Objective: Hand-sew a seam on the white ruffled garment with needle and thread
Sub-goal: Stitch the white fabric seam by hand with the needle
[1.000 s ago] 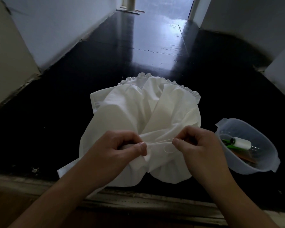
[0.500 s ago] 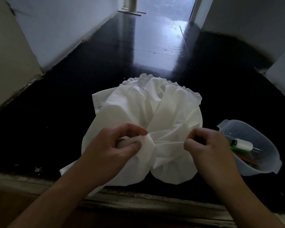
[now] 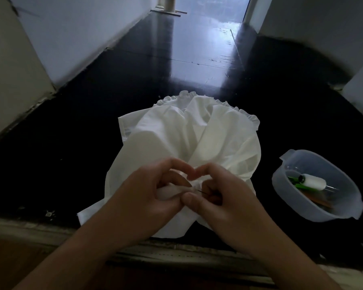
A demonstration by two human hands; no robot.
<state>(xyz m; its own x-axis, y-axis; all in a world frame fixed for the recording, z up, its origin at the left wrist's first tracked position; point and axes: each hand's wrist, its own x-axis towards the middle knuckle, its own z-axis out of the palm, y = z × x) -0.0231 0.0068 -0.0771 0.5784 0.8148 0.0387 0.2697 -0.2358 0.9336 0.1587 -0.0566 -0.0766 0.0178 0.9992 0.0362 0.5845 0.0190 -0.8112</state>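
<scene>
The white ruffled garment (image 3: 189,139) lies bunched on a black glossy floor, its frilled edge at the far side. My left hand (image 3: 147,195) grips a gathered fold of the cloth between thumb and fingers. My right hand (image 3: 224,197) is right beside it, fingertips touching, and pinches a thin dark needle (image 3: 202,191) whose tip points at the held fold. The thread is too fine to make out.
A translucent plastic tub (image 3: 289,193) stands on the floor to the right, holding a white thread spool (image 3: 314,182), something green and something brown. A worn sill (image 3: 176,248) runs along the near edge. White walls flank the dark floor on both sides.
My right hand has come back left from its pulled-out position and now meets my left hand at the fold. The left hand keeps its hold on the cloth.
</scene>
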